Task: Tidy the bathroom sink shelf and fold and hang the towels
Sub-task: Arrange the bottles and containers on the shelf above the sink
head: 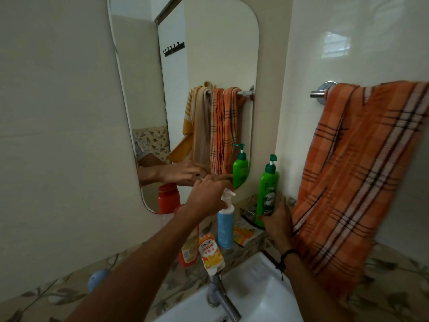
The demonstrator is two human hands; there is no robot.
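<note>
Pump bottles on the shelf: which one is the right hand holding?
The green pump bottle at the shelf's right end, beside the orange checked towel. The right hand wraps its base; the left hand is on the blue bottle's white pump.

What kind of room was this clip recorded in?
A home bathroom, most likely: a white sink with a tap sits below a wall mirror, toiletry bottles such as a green pump bottle line the shelf, and an orange checked towel hangs on a rail.
</note>
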